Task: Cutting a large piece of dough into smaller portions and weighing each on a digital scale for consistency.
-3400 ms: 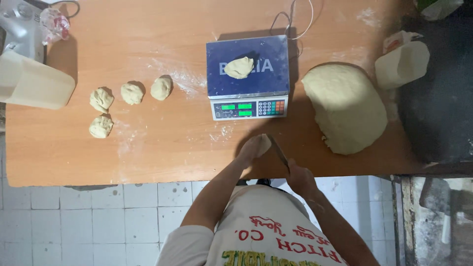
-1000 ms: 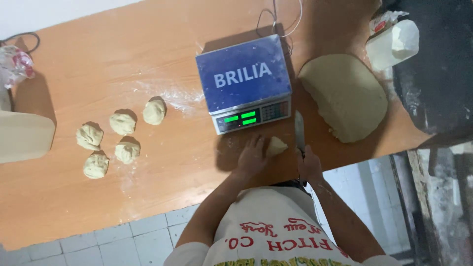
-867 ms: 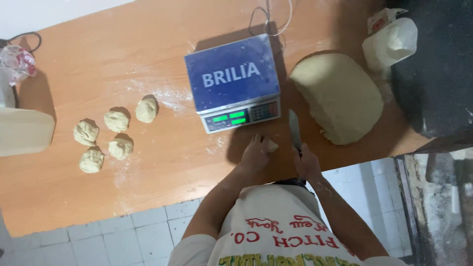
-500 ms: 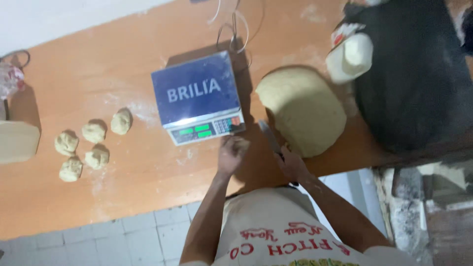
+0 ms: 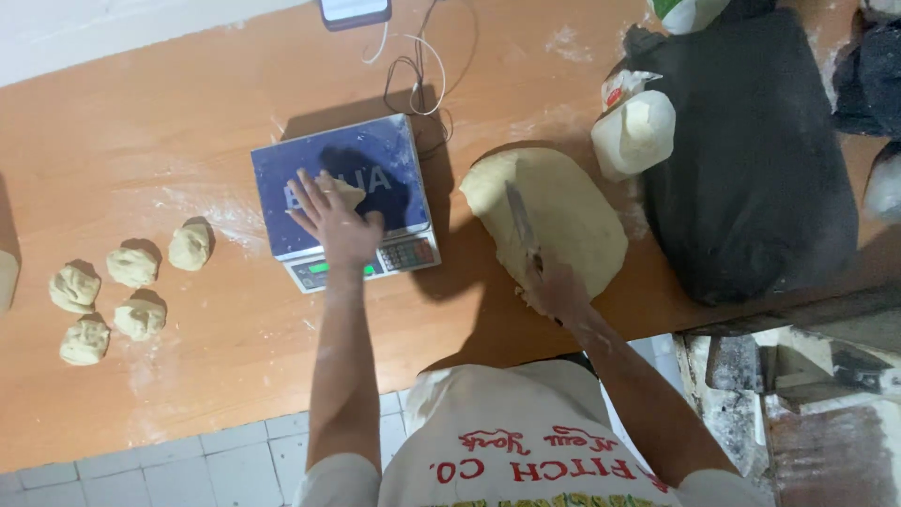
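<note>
**Hand on the scale, knife in the dough**

My left hand [image 5: 336, 218] lies spread and released on the scale [image 5: 343, 200], a small dough piece [image 5: 349, 192] at its fingertips. Right of the scale, my right hand [image 5: 556, 286] grips a knife [image 5: 519, 218] over the big dough mass [image 5: 549, 216]. Five dough balls [image 5: 131, 267] sit left of the scale on the counter [image 5: 169, 113].

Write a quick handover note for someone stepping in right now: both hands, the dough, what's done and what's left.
Left hand: flat on the blue digital scale, over a small dough piece.
Right hand: holds a metal knife, its blade on the large pale dough mass.
Done: five small dough balls lie at the left of the wooden table.
Left: most of the mass is uncut.
</note>
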